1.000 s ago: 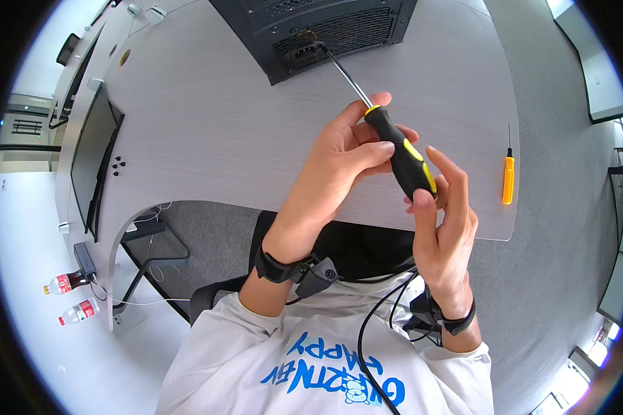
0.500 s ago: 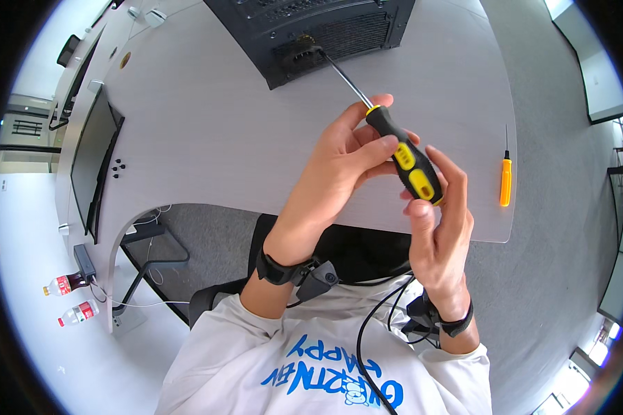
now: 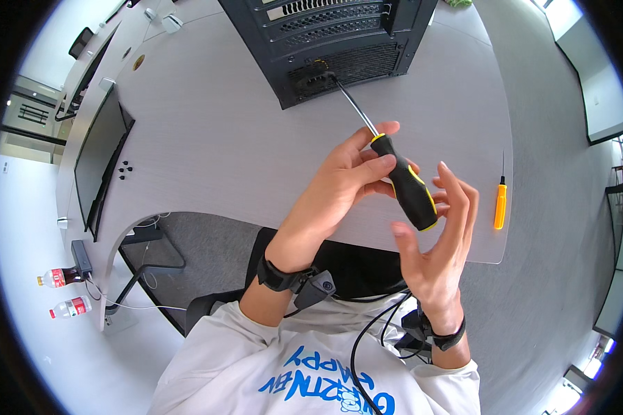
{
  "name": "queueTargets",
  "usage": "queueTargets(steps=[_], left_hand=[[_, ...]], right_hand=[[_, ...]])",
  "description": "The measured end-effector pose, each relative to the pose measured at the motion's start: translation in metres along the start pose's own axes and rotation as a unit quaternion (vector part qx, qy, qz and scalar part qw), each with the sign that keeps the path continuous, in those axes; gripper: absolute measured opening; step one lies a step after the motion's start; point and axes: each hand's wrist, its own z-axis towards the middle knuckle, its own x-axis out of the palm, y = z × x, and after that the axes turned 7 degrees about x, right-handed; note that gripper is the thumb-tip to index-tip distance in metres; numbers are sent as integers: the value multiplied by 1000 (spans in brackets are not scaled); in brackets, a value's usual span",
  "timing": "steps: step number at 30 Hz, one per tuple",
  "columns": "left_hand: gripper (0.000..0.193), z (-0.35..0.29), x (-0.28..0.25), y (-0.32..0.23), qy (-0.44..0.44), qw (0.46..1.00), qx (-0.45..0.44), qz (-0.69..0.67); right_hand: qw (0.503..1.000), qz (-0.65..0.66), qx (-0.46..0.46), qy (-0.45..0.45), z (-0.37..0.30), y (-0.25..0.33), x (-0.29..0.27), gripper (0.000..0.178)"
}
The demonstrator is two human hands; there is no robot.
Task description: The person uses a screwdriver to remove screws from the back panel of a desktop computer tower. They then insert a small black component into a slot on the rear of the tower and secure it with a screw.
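My left hand (image 3: 349,173) is closed around the front of a screwdriver (image 3: 410,190) with a thick black and yellow handle. Its steel shaft slants up to the lower back of a black computer case (image 3: 342,45), and the tip meets the case by a socket near the bottom left corner. The exact spot under the tip is too dark to make out. Beside the handle's butt end is my right hand (image 3: 439,242), open, thumb and fingers spread apart; whether a fingertip behind the handle touches it I cannot tell.
A thin screwdriver with an orange handle (image 3: 500,206) lies at the table's right edge. On the left a monitor (image 3: 104,155) stands beside several small black screws (image 3: 123,170). Two bottles (image 3: 69,308) are at the lower left. A black cable (image 3: 356,353) runs over my shirt.
The screwdriver handle has turned, so its yellow patches now mostly face away. My right hand has let go of the butt end and spread its fingers. The whole view has shifted slightly.
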Motion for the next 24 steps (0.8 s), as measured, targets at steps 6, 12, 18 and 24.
queueTargets(steps=[6,12,18,24], left_hand=[[52,-2,-2,-3,-2,998,3,-65],[50,1,-1,-3,-5,999,-33,8],[48,2,-2,-6,8,999,-47,27],[47,-2,-2,-8,21,997,-58,42]], right_hand=[[995,3,70,69,-2,-1,-3,43],[998,-55,-25,-6,-2,-2,4,54],[997,-60,-37,-21,-4,-2,4,56],[997,-56,-39,-25,-7,-1,4,56]])
